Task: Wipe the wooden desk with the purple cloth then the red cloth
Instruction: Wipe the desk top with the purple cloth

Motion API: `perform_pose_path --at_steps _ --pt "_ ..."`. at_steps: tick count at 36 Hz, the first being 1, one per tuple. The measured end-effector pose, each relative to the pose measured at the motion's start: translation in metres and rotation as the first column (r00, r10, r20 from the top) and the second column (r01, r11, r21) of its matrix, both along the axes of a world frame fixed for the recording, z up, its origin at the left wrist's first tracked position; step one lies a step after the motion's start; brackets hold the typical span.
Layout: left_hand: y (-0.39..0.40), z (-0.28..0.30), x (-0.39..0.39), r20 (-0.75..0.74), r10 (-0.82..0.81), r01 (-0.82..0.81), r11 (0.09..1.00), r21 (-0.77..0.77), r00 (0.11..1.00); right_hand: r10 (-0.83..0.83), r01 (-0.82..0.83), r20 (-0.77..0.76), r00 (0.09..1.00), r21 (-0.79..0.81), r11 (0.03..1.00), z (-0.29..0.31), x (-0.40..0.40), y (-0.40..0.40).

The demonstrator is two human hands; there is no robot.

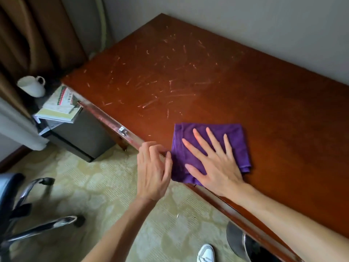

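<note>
Right hand [213,163] lies flat on the purple cloth [236,137], palm down, fingers spread wide; the grip is fully open and clasps nothing, it only presses the cloth against the table [264,95]. Spread fingers likely serve to load the whole folded pad evenly so it slides as one piece rather than bunching. Cloth is folded into a rough square and sits at the near edge of the table, its near-left corner drooping slightly over that edge. Left hand [153,167] hovers at the same near edge, just beside the cloth's left side, fingers loosely curled, thumb close to the cloth's border; whether it pinches the fabric or only touches the table rim I cannot tell. It probably steadies or straightens the fold. Judgement: the purple-cloth wipe is in hand or just starting; the red cloth is not in view. Table top is bare apart from the cloth, with many pale scratches [160,78] across its far-left half; nothing on the surface blocks a sweep toward the far edge or the wall side. A metal drawer pull [122,131] sits on the front face, left of the hands. Off the left end: a white mug [33,86] and a booklet [60,106] atop a dark cabinet [81,137]. An office chair [28,210] stands on the carpet, lower left, clear of both arms. A white shoe [205,253] shows near the bottom.
</note>
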State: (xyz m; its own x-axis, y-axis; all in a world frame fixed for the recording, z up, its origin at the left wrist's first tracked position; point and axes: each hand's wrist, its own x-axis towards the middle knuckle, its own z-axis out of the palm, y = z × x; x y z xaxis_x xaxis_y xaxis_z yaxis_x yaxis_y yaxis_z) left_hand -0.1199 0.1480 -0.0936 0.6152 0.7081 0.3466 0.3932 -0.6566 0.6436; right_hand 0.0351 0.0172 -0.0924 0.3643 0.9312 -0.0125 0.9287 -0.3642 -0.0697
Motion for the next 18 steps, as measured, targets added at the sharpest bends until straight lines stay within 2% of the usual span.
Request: perform_pose_path --at_steps 3,6,12,18 --pt "0.021 -0.003 -0.022 -0.079 -0.002 0.006 0.999 0.053 0.997 -0.008 0.008 -0.011 1.0 -0.003 1.0 0.001 0.001 0.015" --pt "0.037 -0.001 -0.025 -0.089 0.02 -0.013 0.997 0.075 0.996 0.025 -0.025 -0.023 0.999 -0.015 1.0 0.003 0.0 0.05" --pt "0.058 0.0 -0.006 -0.096 0.074 -0.065 0.994 0.09 0.993 0.158 -0.158 -0.047 0.986 0.01 0.987 0.001 0.018 0.171" --pt "0.103 -0.009 0.013 -0.072 0.216 -0.208 0.973 0.105 0.974 0.318 -0.315 -0.041 0.947 0.052 0.948 -0.002 0.05 0.269"
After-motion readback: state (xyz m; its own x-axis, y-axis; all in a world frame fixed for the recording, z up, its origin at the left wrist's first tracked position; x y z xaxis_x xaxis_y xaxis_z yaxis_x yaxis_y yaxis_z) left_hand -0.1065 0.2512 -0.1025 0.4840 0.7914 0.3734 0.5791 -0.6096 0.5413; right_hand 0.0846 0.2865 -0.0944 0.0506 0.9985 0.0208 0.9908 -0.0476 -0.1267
